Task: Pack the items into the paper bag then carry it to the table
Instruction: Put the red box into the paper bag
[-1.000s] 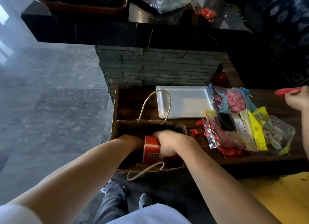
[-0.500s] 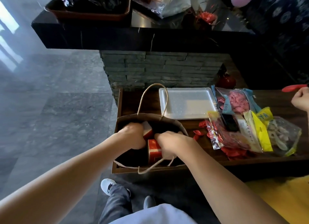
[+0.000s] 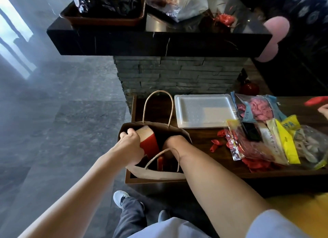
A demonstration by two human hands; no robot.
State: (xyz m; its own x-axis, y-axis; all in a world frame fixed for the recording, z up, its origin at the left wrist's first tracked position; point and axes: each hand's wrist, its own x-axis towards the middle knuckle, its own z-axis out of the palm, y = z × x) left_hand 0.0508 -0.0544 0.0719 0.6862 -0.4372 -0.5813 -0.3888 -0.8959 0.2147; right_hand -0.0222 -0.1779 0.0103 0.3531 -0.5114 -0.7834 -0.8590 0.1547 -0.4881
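A: Where do your fingers sit?

B: Your left hand [image 3: 130, 145] curls its fingers [image 3: 125, 133] over the left rim of the paper bag [image 3: 159, 174], pressed against the red and white box [image 3: 148, 141] that stands tilted inside. Your right hand goes down into the bag past the wrist, so you cannot tell whether those fingers are closed on anything.

A: And the bag?

B: It stands open at the near left corner of the wooden table [image 3: 204, 147], one handle [image 3: 158, 106] upright at the far side. Just right of it lies a white tray [image 3: 204, 111], then packets of balloons [image 3: 262, 141] further right.
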